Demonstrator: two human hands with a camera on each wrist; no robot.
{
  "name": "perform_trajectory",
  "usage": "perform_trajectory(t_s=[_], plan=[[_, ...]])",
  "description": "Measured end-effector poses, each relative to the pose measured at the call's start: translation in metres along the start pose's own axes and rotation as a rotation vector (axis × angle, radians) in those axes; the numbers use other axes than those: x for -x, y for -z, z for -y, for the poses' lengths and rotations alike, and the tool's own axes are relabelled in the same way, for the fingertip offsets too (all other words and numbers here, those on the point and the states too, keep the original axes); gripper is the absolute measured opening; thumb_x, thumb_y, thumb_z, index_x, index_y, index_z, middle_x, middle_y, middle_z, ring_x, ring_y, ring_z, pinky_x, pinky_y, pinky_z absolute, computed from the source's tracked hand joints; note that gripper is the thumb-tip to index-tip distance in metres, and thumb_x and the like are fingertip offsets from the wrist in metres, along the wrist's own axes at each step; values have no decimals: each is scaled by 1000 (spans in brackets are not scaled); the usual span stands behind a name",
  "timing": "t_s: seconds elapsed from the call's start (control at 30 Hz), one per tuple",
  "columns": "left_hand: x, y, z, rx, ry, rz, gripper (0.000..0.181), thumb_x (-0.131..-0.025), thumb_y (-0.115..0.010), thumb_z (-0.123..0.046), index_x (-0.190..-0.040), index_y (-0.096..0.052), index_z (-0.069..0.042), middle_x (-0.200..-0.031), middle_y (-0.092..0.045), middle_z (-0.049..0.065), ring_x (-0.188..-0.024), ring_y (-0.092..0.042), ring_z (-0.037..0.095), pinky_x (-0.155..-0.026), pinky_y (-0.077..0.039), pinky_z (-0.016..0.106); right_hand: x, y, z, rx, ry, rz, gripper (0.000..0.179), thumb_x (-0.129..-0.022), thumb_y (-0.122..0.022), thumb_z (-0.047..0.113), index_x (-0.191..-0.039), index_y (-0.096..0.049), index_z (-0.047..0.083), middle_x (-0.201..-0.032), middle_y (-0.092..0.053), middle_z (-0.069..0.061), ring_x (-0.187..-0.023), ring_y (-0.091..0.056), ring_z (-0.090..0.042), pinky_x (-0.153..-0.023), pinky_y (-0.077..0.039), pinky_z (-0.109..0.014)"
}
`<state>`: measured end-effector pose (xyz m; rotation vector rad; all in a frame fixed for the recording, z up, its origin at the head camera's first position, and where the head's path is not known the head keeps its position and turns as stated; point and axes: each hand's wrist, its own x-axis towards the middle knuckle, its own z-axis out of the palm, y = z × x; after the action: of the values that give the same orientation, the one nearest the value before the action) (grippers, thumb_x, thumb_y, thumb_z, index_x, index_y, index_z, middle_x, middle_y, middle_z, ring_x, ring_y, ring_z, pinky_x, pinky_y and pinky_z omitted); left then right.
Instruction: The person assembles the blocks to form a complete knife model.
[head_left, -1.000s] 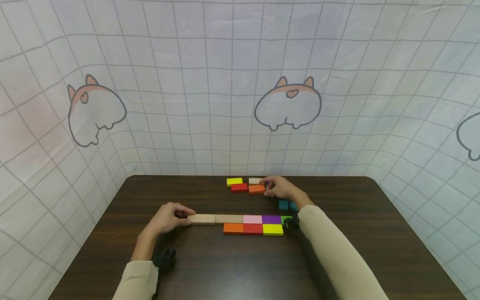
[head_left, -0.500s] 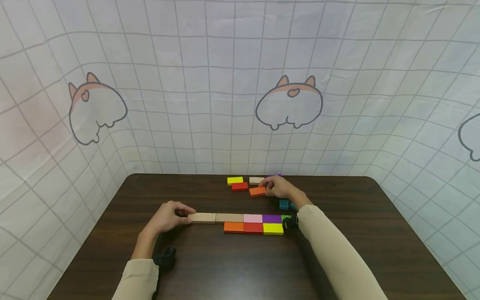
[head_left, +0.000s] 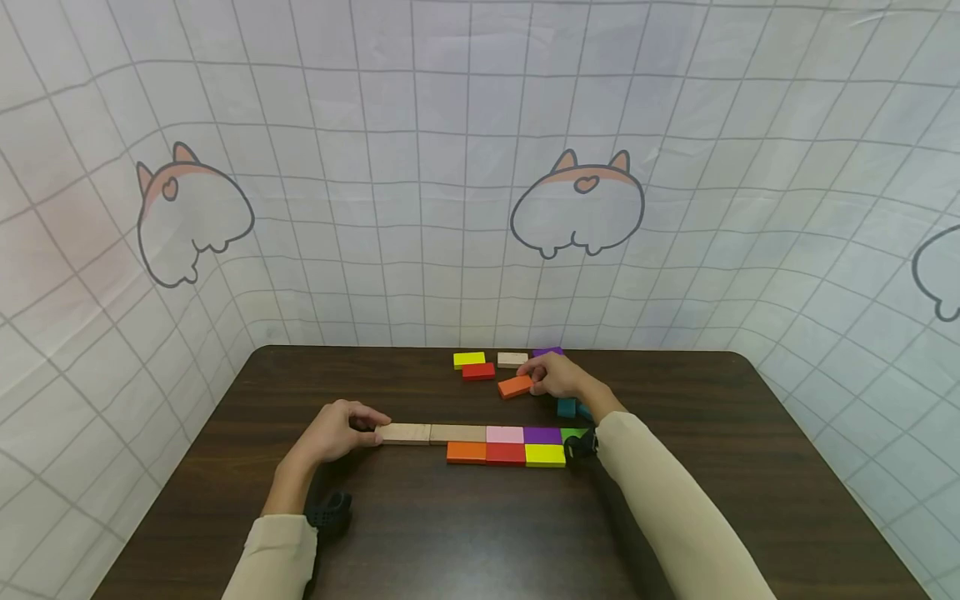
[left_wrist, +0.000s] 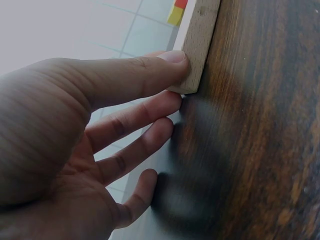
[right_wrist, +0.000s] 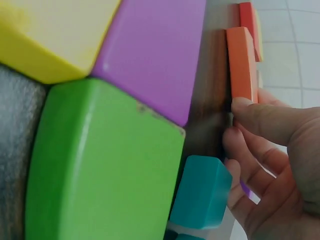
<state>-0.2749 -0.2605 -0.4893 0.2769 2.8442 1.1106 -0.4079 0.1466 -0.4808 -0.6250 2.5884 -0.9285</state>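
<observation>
My left hand [head_left: 337, 435] pinches the left end of a plain wooden block [head_left: 403, 434], with the thumb on its near side in the left wrist view. This block leads a row made up of another plain block [head_left: 458, 434], a pink block [head_left: 505, 435], a purple block [head_left: 542, 436] and a partly hidden green block [right_wrist: 110, 165]. Farther back, my right hand [head_left: 558, 376] grips the right end of a loose orange block [head_left: 514, 387], which lies at a slant. A second row in front holds orange [head_left: 467, 452], red [head_left: 506, 454] and yellow blocks [head_left: 545, 455].
Behind the rows lie a yellow block [head_left: 469, 360], a red block [head_left: 478, 372], a pale block [head_left: 512, 360] and a purple block [head_left: 547, 352]. Teal blocks [right_wrist: 201, 192] sit beneath the right wrist. A patterned cloth [head_left: 465, 208] surrounds the dark table [head_left: 465, 533].
The right hand has drawn the loose orange block slightly nearer and turned it, apart from the pale block. The purple block behind has come into view. My left hand stays put.
</observation>
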Motion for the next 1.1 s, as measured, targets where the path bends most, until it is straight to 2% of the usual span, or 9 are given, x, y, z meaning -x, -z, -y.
perform_trajectory(t_s=[0.17, 0.33, 0.67, 0.87, 1.1], plan=[[0, 0, 0, 0, -4, 3, 21, -87, -82, -13, -108, -81, -16, -101, -74, 2, -86, -61, 15, -76, -51, 34, 8, 3, 1, 37, 5, -2, 36, -95, -69, 3, -130, -69, 9, -95, -67, -9, -80, -52, -18, -71, -45, -29], [0, 0, 0, -2, 1, 8, 21, -87, -82, -13, -108, -81, -16, -101, -74, 2, -86, -61, 15, -76, -51, 34, 20, 6, 8, 68, 13, -47, 35, -95, -70, 7, -130, -70, 13, -99, -66, -7, -86, -55, -20, -77, -50, -33], [0, 0, -2, 10, 12, 9, 21, -87, -82, -13, -108, -81, -16, -100, -74, 2, -85, -61, 15, -76, -50, 33, 53, 6, 21, 121, 139, -96, 35, -97, -71, 16, -132, -68, 12, -99, -67, -1, -84, -56, -15, -78, -51, -31], [0, 0, -2, 13, 11, 9, 22, -87, -82, -13, -108, -81, -15, -99, -74, 2, -84, -61, 16, -76, -50, 33, 85, -5, 31, 121, 229, -118, 35, -94, -74, 16, -129, -69, 12, -94, -67, 3, -83, -56, -13, -77, -50, -29], [0, 0, -3, 11, 9, 13, 22, -87, -82, -12, -108, -81, -15, -99, -73, 2, -85, -61, 16, -75, -50, 33, 113, -32, 40, 119, 260, -85, 31, -94, -74, 14, -125, -71, 12, -87, -58, 6, -74, -52, -9, -67, -47, -23]])
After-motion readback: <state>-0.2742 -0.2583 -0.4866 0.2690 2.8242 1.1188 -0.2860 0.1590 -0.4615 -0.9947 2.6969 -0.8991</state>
